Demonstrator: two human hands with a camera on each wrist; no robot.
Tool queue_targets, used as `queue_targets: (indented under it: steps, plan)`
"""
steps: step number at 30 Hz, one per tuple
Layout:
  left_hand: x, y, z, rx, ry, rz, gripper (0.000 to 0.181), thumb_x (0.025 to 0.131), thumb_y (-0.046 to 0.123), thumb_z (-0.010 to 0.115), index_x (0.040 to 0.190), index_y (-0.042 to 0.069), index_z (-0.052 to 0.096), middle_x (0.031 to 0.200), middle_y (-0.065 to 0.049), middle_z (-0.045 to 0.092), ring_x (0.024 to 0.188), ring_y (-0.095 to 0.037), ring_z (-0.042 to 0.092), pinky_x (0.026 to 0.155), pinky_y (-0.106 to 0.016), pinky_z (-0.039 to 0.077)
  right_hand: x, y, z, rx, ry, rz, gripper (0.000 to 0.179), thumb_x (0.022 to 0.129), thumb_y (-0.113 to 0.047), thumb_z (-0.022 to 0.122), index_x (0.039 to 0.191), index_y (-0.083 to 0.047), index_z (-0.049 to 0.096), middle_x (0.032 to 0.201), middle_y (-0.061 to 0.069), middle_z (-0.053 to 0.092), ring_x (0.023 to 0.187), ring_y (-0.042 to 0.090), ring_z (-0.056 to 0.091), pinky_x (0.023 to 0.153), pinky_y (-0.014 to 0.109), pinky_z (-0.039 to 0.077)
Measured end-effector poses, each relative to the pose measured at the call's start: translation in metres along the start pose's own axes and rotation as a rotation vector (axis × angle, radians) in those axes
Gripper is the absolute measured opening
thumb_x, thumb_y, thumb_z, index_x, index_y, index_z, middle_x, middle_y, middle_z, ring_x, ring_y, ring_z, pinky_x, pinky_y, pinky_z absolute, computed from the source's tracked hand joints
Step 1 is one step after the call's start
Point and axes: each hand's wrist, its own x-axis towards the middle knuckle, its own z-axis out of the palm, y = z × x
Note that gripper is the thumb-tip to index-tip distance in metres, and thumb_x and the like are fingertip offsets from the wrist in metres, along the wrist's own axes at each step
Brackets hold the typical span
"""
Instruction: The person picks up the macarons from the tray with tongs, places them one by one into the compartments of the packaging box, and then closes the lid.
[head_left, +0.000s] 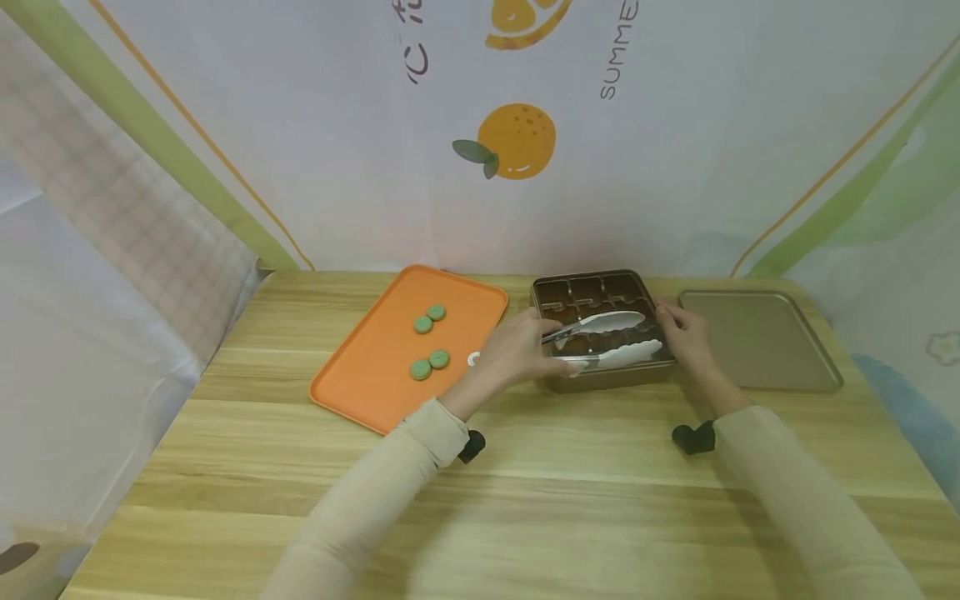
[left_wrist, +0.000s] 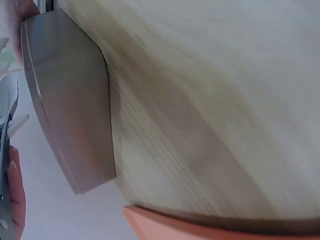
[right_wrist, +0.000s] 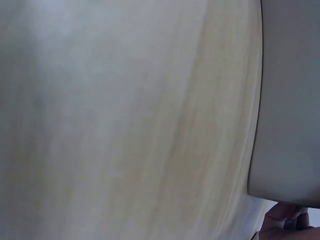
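Note:
My left hand [head_left: 519, 350] grips a pair of tongs [head_left: 611, 323] with white tips, thumb and fingers on its two arms. The tongs' tips spread apart over a brown metal box [head_left: 600, 382] that has a dark divided insert [head_left: 588, 292]. On the box's right side rests my right hand [head_left: 686, 337], its fingers at the wall and rim. In the left wrist view the tongs [left_wrist: 6, 105] show at the left edge, beside the box [left_wrist: 70, 100]. The right wrist view shows the box wall [right_wrist: 290, 110] with curled fingers [right_wrist: 287, 220] at its corner.
An orange tray [head_left: 375, 358] lies left of the box, holding several green round pieces [head_left: 421, 369] in two pairs. A small white ring shape [head_left: 473, 358] shows beside my left hand. To the right lies a brown lid-like tray [head_left: 765, 342]. A printed curtain [head_left: 637, 183] hangs behind the wooden table [head_left: 555, 500].

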Motion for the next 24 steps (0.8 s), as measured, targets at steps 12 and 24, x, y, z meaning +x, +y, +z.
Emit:
queue_targets:
  steps: [12, 24]
  plan:
    - [-0.051, -0.044, -0.013, -0.163, 0.083, -0.016, 0.066, 0.069, 0.045, 0.081, 0.127, 0.019, 0.061, 0.093, 0.000, 0.053, 0.063, -0.013, 0.042, 0.051, -0.024, 0.034, -0.001, 0.002, 0.000, 0.032, -0.025, 0.026, 0.049, 0.103, -0.026, 0.034, 0.139, 0.008, 0.034, 0.143, 0.026, 0.033, 0.133, 0.045, 0.030, 0.107, 0.052, 0.027]
    - [-0.104, -0.093, -0.031, -0.187, 0.097, -0.158, 0.065, 0.068, 0.045, 0.081, 0.126, 0.022, 0.062, 0.094, -0.005, 0.055, 0.072, -0.016, 0.044, 0.059, -0.029, 0.035, 0.001, 0.003, -0.001, 0.071, -0.057, 0.026, 0.053, 0.103, -0.030, 0.032, 0.142, 0.006, 0.030, 0.148, 0.023, 0.027, 0.137, 0.044, 0.023, 0.109, 0.054, 0.020]
